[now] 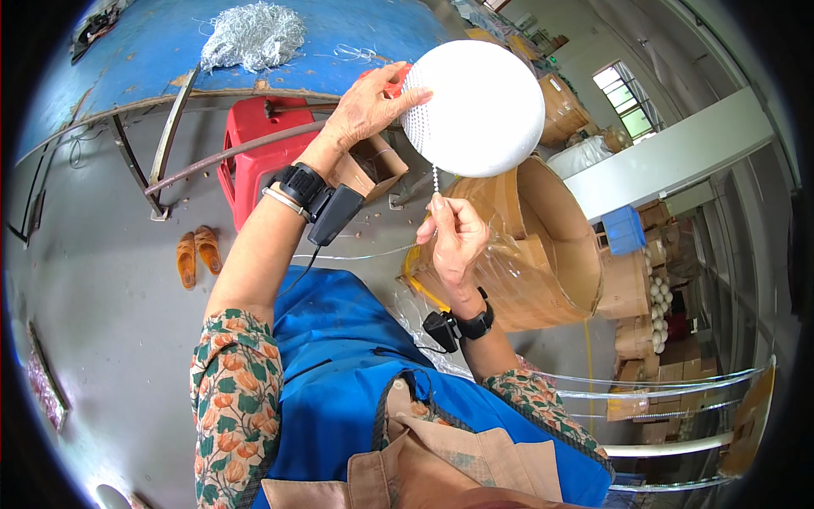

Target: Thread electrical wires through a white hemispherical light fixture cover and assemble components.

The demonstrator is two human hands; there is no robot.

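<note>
A large white ball [487, 106] is up in front of me, with rows of small beads covering its left side. My left hand [373, 106] grips that beaded side, thumb lying on the beads and fingers partly hidden behind. Something red [397, 81] shows between this hand and the ball; what it is I cannot make out. From the ball's underside a silvery bead string [436, 176] runs down, pulled straight, into the pinched thumb and finger of my right hand [458, 240]. A thin length of the string [360, 255] trails off to the left from there.
A blue-topped table [339, 34] at the far left bears a heap of silvery strings [254, 36]. Under its edge are a red stool [254, 140] and a small carton [381, 165]. A big open carton [543, 263] stands close at right. Orange shoes [197, 254] lie on the floor.
</note>
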